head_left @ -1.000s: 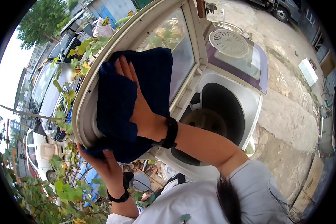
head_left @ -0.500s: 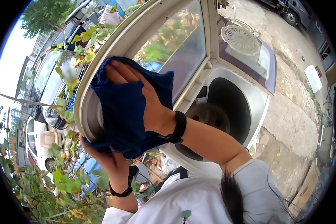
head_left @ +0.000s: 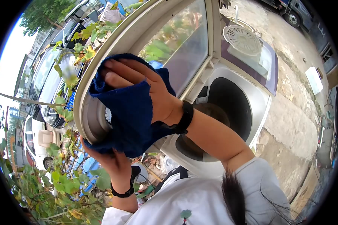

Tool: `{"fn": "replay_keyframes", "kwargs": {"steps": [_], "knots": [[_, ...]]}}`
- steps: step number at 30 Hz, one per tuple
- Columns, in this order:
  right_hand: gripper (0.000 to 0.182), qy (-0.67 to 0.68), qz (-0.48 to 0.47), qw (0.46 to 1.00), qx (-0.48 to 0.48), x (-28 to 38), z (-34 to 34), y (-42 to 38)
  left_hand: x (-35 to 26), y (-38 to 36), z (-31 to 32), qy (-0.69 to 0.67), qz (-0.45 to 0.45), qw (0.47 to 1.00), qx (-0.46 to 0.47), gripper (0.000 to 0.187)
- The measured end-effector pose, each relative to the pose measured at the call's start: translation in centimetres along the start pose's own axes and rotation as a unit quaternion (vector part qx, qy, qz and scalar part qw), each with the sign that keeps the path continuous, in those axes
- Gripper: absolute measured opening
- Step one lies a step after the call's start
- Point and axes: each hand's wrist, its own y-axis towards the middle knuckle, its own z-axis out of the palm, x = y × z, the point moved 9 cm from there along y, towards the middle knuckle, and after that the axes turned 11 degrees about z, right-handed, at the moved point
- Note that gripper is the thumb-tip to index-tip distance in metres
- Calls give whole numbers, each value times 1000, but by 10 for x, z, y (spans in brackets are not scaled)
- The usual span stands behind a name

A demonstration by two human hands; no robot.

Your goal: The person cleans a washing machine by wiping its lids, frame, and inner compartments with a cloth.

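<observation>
My right hand (head_left: 159, 92) has its fingers curled over a dark blue cloth (head_left: 129, 108) and presses it against the inner side of the raised washing machine lid (head_left: 90, 112). Low on the lid, my left hand (head_left: 110, 163) grips the rounded corner, one finger along the outer edge. The cloth's lower end hangs against that hand and hides part of its grip. Below the lid, the twin-tub washing machine (head_left: 261, 108) stands with its dark tub (head_left: 233, 108) showing behind my right forearm.
A round vented spin cover (head_left: 242, 39) sits by the lid's hinge side. Leafy vines (head_left: 64, 183) crowd the left, with parked cars (head_left: 50, 86) behind them. Cracked concrete ground (head_left: 289, 131) stretches to the right, where a white slab (head_left: 313, 80) lies.
My right hand has shifted slightly, its wrist moving right and its fingers bending more over the bunched cloth. The left hand stays at the lid corner.
</observation>
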Motion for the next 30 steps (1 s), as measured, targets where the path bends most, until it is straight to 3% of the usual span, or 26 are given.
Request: {"fn": "replay_keyframes", "kwargs": {"steps": [2,4,6,9,10,13,16,18,22,24,25,27,28,30], "knots": [[39,-59,-80,994,-51,-21,-18,8,0,0,-1,2,0,1000,0,76],[39,-98,51,991,-80,-57,-35,15,1,0,1,10,-9,1000,-3,76],[41,-84,57,987,-127,-61,-38,14,0,0,2,15,-29,999,-7,76],[41,-67,133,984,-94,-31,-16,10,4,-1,0,23,-14,999,-18,75],[43,-67,127,989,-36,-20,-2,0,6,-2,-1,25,0,999,-22,75],[48,-65,58,996,-14,0,10,-8,4,-3,-4,75,29,997,-2,73],[51,-124,-24,988,-84,-33,-15,4,9,-6,-4,22,3,1000,-2,71],[54,-41,155,978,-130,-76,-43,14,5,-5,1,33,-34,999,0,70],[52,114,233,966,-17,-48,-12,5,13,-10,-3,52,-10,999,-4,72],[50,-35,68,996,55,-3,10,-5,13,-10,-4,93,32,995,17,75],[53,-38,60,983,169,9,35,-21,10,-10,-3,115,53,992,29,76],[42,22,32,993,113,30,26,-15,4,-7,0,95,40,995,9,78],[40,-37,-31,995,87,35,22,-15,3,-7,0,86,33,996,-1,80],[42,-88,-45,993,63,13,10,-10,6,-10,-4,131,54,989,36,78]]}}
